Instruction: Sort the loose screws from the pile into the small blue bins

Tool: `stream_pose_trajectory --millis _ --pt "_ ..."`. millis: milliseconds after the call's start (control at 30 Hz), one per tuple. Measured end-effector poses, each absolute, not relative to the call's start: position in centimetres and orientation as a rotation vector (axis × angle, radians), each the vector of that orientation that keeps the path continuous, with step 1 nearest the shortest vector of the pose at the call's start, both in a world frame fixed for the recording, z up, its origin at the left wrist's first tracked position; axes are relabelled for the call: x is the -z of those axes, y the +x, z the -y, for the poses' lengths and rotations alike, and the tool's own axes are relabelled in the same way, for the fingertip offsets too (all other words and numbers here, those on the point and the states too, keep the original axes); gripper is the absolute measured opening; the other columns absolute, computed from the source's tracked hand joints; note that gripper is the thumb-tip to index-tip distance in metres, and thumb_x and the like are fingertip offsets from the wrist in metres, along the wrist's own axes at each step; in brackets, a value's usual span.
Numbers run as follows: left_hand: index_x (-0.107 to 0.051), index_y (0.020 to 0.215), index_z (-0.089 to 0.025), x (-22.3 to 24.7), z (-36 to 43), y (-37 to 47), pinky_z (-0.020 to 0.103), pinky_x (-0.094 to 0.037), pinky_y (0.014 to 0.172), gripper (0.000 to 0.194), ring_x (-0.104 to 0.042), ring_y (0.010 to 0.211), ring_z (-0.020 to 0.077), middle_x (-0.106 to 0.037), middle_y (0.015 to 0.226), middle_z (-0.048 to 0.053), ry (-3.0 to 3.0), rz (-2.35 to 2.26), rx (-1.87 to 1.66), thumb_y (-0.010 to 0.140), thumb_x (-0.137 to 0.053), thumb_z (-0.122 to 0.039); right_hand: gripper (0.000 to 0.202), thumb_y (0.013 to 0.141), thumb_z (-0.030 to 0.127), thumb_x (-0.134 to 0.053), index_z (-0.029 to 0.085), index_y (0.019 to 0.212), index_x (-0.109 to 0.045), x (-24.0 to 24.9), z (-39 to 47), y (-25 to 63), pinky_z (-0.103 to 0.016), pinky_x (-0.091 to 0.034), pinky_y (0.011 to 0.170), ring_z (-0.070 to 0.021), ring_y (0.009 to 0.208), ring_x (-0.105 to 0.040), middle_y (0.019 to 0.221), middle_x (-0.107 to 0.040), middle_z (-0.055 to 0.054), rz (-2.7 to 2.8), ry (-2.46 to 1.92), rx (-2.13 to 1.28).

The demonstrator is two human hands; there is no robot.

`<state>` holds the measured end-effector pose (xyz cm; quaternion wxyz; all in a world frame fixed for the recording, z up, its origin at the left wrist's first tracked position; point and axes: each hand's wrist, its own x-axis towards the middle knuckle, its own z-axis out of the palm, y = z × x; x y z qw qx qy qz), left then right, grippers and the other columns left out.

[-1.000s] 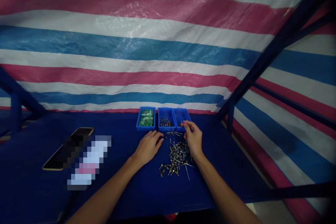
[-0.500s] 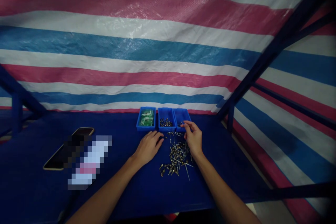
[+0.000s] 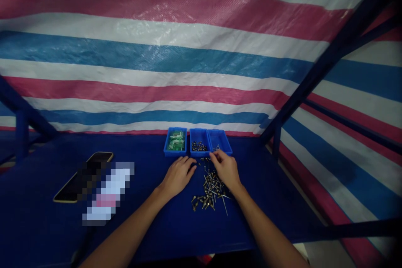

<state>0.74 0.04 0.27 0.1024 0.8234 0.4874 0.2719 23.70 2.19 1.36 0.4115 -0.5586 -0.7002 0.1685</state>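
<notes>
My left hand (image 3: 178, 177) lies on the blue table with its fingers loosely stretched out and apart, holding nothing that shows. A small dark piece (image 3: 199, 164) lies just past its fingertips. My right hand (image 3: 225, 169) is over the upper edge of a pile of rivet-like metal pins (image 3: 213, 186), thin silver shafts with dark or brassy ends. Its thumb and index finger are pinched together near a few pins at the front of the bins; anything between them is too small to make out. Just beyond is the right blue bin (image 3: 221, 136), with a few silver pins inside.
The middle blue bin (image 3: 199, 134) holds small brassy and dark pieces. In the left blue bin (image 3: 166, 150) lie green and clear pieces. A phone (image 3: 70, 184) and a blurred-out bright object (image 3: 109, 192) are at left. Blue frame bars (image 3: 301, 83) and striped sheeting (image 3: 157, 50) enclose the table.
My right hand has moved from the front of the right bin back toward me and slightly left, to the pins on the table. My left hand stays in place.
</notes>
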Motion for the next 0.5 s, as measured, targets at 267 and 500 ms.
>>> stream_pose_trajectory --millis 267,500 --pt "-0.065 0.12 -0.025 -0.17 -0.01 0.77 0.044 -0.048 0.103 0.02 -0.067 0.103 0.0241 -0.071 0.109 0.004 2.442 -1.441 -0.794 0.109 -0.049 -0.029 0.027 0.095 0.052 -0.072 0.027 0.103 -0.064 -1.6 -1.42 23.34 -0.026 -0.03 0.059 -0.0157 0.068 -0.065 0.083 -0.071 0.004 2.257 -1.496 -0.289" --pt "-0.066 0.12 -0.025 -0.07 -0.02 0.79 0.043 -0.049 0.101 0.02 -0.067 0.101 0.0241 -0.071 0.108 0.004 2.432 -1.446 -0.81 0.109 -0.05 -0.03 0.019 0.104 0.041 -0.062 0.025 0.094 -0.059 -1.6 -1.56 23.65 -0.026 -0.031 0.062 -0.0152 0.073 -0.064 0.091 -0.07 0.002 2.313 -1.397 -0.317"
